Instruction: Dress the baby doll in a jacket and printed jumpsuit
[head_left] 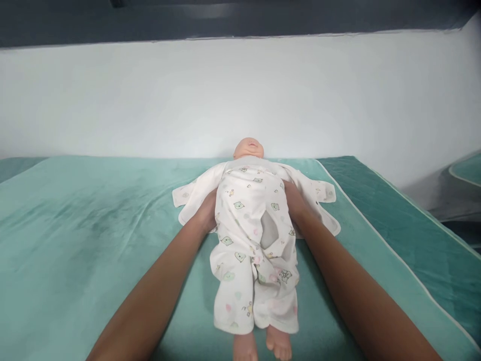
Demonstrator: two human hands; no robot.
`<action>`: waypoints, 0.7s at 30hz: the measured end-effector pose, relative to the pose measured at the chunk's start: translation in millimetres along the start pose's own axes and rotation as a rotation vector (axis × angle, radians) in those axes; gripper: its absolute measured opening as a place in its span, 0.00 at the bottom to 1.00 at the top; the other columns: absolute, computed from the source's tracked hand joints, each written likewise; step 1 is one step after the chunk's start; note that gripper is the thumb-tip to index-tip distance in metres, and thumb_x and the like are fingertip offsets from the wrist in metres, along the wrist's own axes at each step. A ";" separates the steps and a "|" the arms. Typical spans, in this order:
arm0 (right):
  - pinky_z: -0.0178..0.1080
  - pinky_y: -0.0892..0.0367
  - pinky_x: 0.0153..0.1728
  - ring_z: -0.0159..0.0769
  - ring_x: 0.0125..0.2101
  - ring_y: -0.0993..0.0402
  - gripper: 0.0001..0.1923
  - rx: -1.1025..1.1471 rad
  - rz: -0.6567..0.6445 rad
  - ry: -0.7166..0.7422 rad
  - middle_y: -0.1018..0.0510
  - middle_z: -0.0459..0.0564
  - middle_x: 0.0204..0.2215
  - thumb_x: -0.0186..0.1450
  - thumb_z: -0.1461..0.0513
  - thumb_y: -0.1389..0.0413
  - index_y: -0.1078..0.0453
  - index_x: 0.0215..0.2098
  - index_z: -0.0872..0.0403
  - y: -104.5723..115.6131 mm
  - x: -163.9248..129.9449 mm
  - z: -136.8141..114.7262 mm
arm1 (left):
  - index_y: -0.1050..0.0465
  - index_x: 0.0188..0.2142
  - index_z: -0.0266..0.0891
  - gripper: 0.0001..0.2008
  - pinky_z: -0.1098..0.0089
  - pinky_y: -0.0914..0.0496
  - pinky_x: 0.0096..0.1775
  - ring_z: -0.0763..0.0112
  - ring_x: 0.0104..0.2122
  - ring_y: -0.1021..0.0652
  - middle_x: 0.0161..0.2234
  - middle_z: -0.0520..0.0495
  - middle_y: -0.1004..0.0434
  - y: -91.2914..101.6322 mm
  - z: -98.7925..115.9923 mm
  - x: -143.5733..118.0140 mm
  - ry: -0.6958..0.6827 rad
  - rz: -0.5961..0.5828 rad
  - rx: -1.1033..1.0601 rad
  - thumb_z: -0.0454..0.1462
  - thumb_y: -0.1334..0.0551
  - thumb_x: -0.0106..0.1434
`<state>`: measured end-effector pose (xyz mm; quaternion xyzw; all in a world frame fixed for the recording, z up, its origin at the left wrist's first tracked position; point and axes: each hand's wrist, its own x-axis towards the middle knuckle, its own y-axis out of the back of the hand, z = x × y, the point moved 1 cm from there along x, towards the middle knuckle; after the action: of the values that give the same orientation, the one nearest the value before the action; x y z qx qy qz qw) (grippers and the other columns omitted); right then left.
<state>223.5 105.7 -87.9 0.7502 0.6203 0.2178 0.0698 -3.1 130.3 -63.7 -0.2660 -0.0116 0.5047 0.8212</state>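
Observation:
A baby doll (pixel 248 147) lies on its back on a teal mat (pixel 75 235), head pointing away from me and bare feet near the lower edge. It wears a white printed romper (pixel 251 235) whose sleeves spread out to both sides. My left hand (pixel 206 213) grips the doll's torso on its left side, fingers tucked partly under the cloth. My right hand (pixel 295 203) holds the torso on the opposite side, also partly hidden by fabric.
A white wall (pixel 240 95) rises just behind the mat. A darker green surface (pixel 406 230) borders the mat on the right, and another teal pad's corner (pixel 468 168) shows at the far right.

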 end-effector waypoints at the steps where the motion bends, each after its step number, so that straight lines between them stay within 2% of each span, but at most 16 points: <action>1: 0.46 0.32 0.45 0.48 0.41 0.27 0.17 -0.007 0.031 -0.012 0.18 0.49 0.37 0.59 0.49 0.45 0.24 0.37 0.52 -0.3 -1.2 -2.6 | 0.24 0.48 0.39 0.16 0.64 0.27 0.49 0.56 0.46 0.20 0.35 0.45 0.16 0.0 0.1 0.2 -0.006 0.003 -0.013 0.42 0.40 0.63; 5: 0.42 0.31 0.37 0.45 0.35 0.26 0.17 0.061 0.119 -0.085 0.18 0.49 0.32 0.57 0.50 0.43 0.23 0.33 0.54 -3.0 -4.4 -12.5 | 0.23 0.47 0.36 0.17 0.61 0.27 0.50 0.55 0.46 0.20 0.39 0.42 0.17 0.6 0.7 0.4 -0.058 0.080 -0.046 0.42 0.37 0.60; 8: 0.41 0.31 0.36 0.43 0.33 0.25 0.16 0.123 0.154 -0.120 0.18 0.49 0.33 0.57 0.52 0.43 0.22 0.34 0.55 -4.5 -5.1 -13.7 | 0.22 0.47 0.37 0.17 0.60 0.27 0.51 0.55 0.46 0.21 0.41 0.42 0.17 2.3 -0.3 -0.1 -0.105 0.095 -0.049 0.39 0.35 0.58; 12: 0.41 0.32 0.36 0.42 0.35 0.25 0.15 0.119 0.270 -0.161 0.18 0.50 0.34 0.58 0.54 0.44 0.21 0.36 0.54 -2.7 -4.1 -4.6 | 0.22 0.47 0.40 0.21 0.58 0.27 0.50 0.55 0.47 0.21 0.42 0.44 0.17 6.6 -2.3 -1.2 -0.169 0.091 -0.013 0.33 0.35 0.52; 17: 0.41 0.32 0.37 0.39 0.34 0.25 0.12 0.050 0.414 -0.142 0.19 0.49 0.31 0.58 0.54 0.43 0.24 0.32 0.53 4.0 -1.8 0.3 | 0.22 0.46 0.38 0.22 0.57 0.27 0.49 0.56 0.45 0.20 0.42 0.43 0.18 13.3 -1.5 -4.9 -0.232 0.189 0.055 0.30 0.37 0.50; 21: 0.40 0.32 0.38 0.37 0.32 0.26 0.11 0.058 0.456 -0.085 0.20 0.48 0.30 0.59 0.54 0.42 0.25 0.32 0.53 6.8 -2.8 -6.5 | 0.23 0.48 0.38 0.21 0.58 0.27 0.47 0.57 0.43 0.20 0.42 0.42 0.18 14.7 -0.1 -9.9 -0.262 0.261 0.079 0.34 0.36 0.53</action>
<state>226.5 100.4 -80.1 0.8813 0.4372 0.1780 0.0232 -20.0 127.0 -67.9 -0.1649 -0.0639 0.6372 0.7502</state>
